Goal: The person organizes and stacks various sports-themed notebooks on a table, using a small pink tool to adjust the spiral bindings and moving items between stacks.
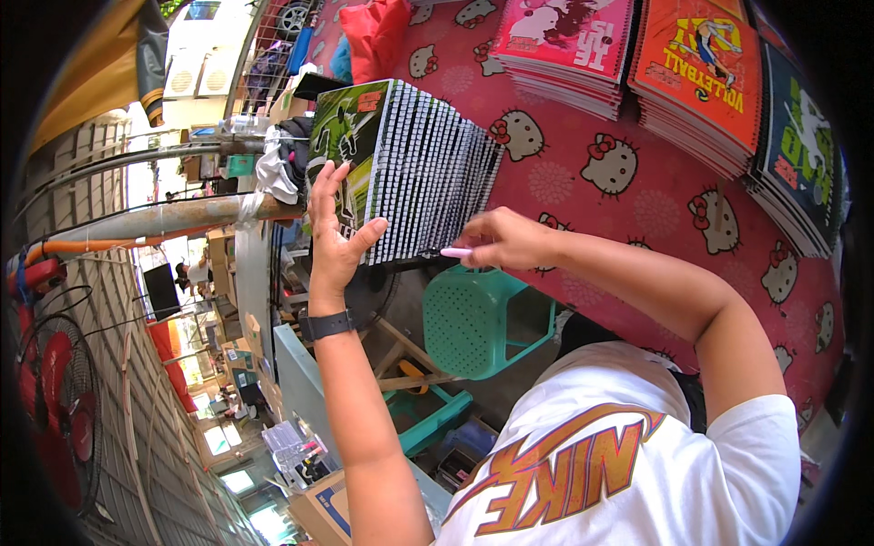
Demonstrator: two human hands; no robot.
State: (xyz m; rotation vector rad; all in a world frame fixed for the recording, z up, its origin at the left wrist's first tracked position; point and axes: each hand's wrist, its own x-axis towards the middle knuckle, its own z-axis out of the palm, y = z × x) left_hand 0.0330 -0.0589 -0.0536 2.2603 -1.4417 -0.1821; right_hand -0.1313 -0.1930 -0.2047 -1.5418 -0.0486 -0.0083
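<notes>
A row of spiral notebooks [423,173] stands packed together at the table's edge, wire bindings facing me. The end cover is green and black with a figure on it. My left hand [335,232], a dark watch on its wrist, lies against that cover with fingers stretched and thumb apart. Near the lower corner of the bindings is my right hand [510,238], its fingers pinched around a slim pale pink tool [456,252]. The tool's tip points at the bindings. Whether it touches them I cannot tell.
Piles of notebooks with pink [564,41], orange [696,82] and dark blue covers [797,150] lie across the red patterned tablecloth [651,214]. A green plastic stool [469,328] stands below the table edge. A metal pipe [164,218] and a red fan [64,400] are at left.
</notes>
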